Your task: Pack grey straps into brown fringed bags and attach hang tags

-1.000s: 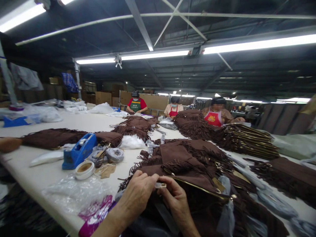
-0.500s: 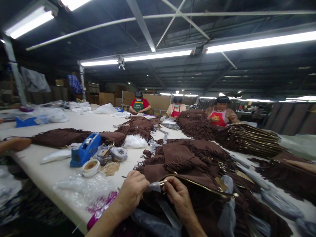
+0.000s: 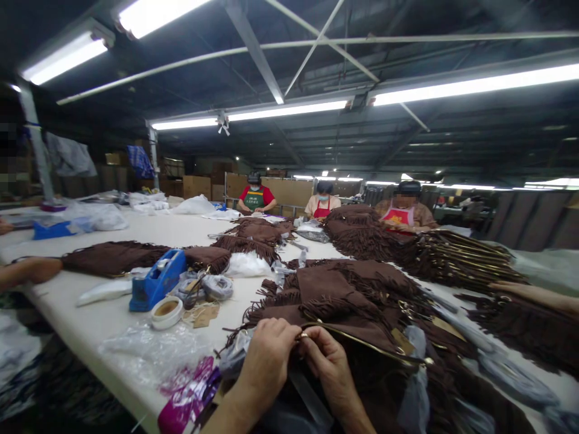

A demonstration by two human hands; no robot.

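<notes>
My left hand [image 3: 270, 351] is closed in a pinch, its fingertips meeting those of my right hand. My right hand [image 3: 329, 364] pinches a small gold metal fitting [image 3: 303, 336], which looks like bag hardware; the fingers hide most of it. Both hands are at the near edge of an open brown fringed bag [image 3: 344, 313] with a gold zip along its mouth. A strip of clear plastic [image 3: 310, 395] hangs below the hands. Beside my left forearm lies purple-printed plastic packaging [image 3: 192, 386].
A blue tape dispenser [image 3: 158, 280], a white tape roll [image 3: 166, 312] and brown tags [image 3: 205, 316] lie left on the white table [image 3: 113, 337]. Brown fringed bags [image 3: 452, 259] are piled right. Several co-workers sit beyond; other people's arms [image 3: 34, 272] reach in at both sides.
My left hand has moved right to meet my right hand at the fitting. The clear plastic seen between the hands before is now out of sight there.
</notes>
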